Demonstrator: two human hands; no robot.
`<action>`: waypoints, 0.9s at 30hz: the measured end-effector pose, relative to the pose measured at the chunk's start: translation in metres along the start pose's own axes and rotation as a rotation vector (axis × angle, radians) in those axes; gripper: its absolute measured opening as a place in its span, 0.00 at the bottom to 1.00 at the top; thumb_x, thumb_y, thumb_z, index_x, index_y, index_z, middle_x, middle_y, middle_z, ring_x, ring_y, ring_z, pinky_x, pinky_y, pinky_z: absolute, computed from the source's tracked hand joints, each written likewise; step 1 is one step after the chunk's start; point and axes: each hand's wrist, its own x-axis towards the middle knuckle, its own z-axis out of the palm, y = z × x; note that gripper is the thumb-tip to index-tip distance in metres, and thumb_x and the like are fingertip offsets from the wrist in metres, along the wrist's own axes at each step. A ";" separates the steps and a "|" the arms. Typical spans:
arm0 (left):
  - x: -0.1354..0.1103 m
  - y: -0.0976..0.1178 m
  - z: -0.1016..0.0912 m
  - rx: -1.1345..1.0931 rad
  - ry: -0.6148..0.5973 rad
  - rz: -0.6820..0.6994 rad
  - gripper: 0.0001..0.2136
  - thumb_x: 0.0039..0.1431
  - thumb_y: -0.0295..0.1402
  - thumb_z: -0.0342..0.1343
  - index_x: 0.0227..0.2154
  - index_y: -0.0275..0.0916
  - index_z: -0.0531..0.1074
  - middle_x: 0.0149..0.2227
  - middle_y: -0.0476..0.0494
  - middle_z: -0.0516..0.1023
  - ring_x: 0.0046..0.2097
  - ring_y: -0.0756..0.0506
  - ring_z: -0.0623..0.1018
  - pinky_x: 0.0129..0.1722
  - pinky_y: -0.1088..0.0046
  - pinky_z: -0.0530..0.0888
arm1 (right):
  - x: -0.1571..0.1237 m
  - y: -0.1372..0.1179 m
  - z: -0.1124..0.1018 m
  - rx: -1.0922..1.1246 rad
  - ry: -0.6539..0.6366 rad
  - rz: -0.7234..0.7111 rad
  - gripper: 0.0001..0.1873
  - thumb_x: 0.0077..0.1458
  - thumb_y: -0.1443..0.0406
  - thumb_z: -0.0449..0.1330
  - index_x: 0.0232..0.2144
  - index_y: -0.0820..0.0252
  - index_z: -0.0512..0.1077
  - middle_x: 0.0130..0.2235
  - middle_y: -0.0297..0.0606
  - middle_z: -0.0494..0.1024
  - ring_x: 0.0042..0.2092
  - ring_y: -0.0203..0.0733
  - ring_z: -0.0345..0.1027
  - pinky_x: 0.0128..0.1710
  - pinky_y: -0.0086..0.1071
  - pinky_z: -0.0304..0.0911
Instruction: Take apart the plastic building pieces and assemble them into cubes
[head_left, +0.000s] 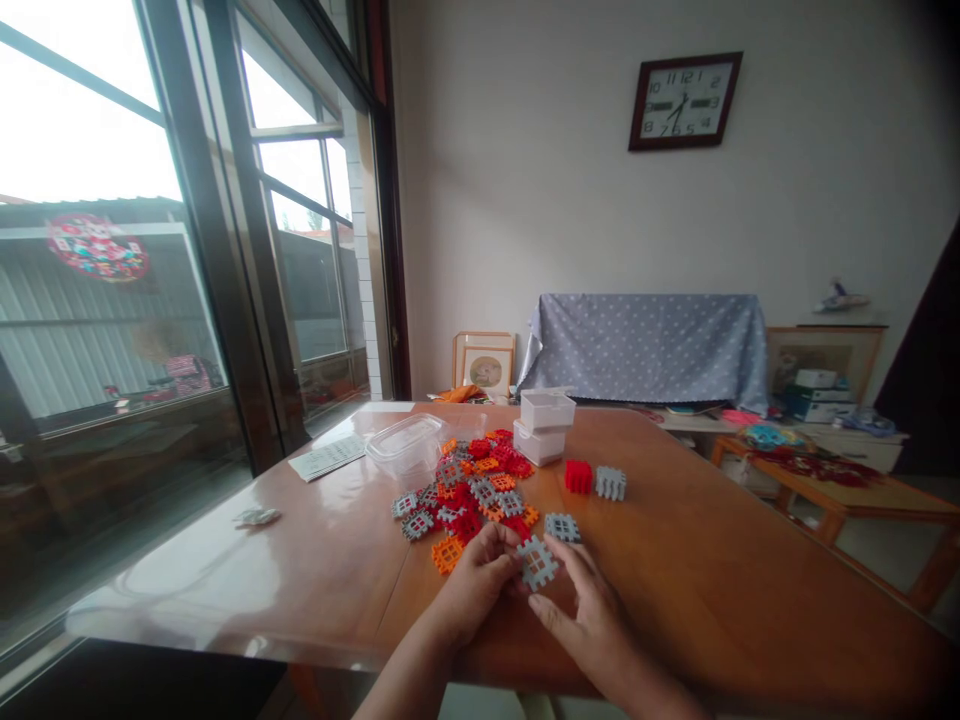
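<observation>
A grey window-pattern building tile (537, 563) with notched edges is pinched at its left edge by my left hand (484, 575), above the near part of the table. My right hand (589, 605) is beside its right side, thumb and fingers spread apart; I cannot tell whether a fingertip touches the tile. Just beyond my right fingers lies another grey tile (562, 527). Past my left hand spreads a loose pile of red, orange and grey tiles (480, 480), with an orange tile (447, 554) at its near edge. Further right stand a red block (578, 476) and a grey block (610, 483) of tiles.
Behind the pile are a clear plastic tub (405, 445) and two stacked white boxes (541, 428). A printed sheet (327, 457) and a small crumpled packet (256, 517) lie on the left of the wooden table (705, 560). A low side table (832, 475) stands at the right.
</observation>
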 end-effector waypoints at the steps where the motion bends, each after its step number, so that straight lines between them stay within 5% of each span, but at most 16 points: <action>1: 0.000 0.000 0.000 0.013 0.001 -0.011 0.13 0.54 0.35 0.64 0.38 0.39 0.66 0.29 0.51 0.74 0.27 0.51 0.74 0.29 0.76 0.66 | 0.001 0.001 -0.004 0.033 -0.039 0.008 0.36 0.57 0.60 0.63 0.65 0.49 0.58 0.63 0.43 0.67 0.63 0.52 0.63 0.63 0.47 0.63; 6: -0.001 0.001 0.000 0.080 0.000 -0.019 0.12 0.55 0.37 0.63 0.38 0.38 0.70 0.30 0.50 0.75 0.27 0.52 0.73 0.29 0.76 0.66 | 0.005 0.007 -0.015 0.150 -0.162 0.067 0.37 0.55 0.63 0.63 0.65 0.48 0.60 0.64 0.41 0.66 0.60 0.49 0.66 0.60 0.44 0.65; 15: 0.000 0.002 0.000 0.104 -0.014 -0.023 0.14 0.57 0.41 0.64 0.39 0.37 0.72 0.30 0.49 0.74 0.27 0.51 0.72 0.29 0.76 0.65 | 0.012 0.010 -0.014 0.168 -0.158 0.010 0.25 0.51 0.65 0.64 0.53 0.51 0.72 0.51 0.39 0.76 0.50 0.47 0.72 0.53 0.41 0.70; 27: 0.002 0.008 0.006 0.127 0.045 -0.039 0.17 0.54 0.39 0.65 0.43 0.38 0.69 0.34 0.48 0.76 0.28 0.52 0.74 0.29 0.77 0.65 | 0.066 0.077 -0.054 0.074 0.057 0.148 0.28 0.49 0.51 0.67 0.51 0.55 0.76 0.56 0.44 0.75 0.57 0.54 0.69 0.56 0.46 0.66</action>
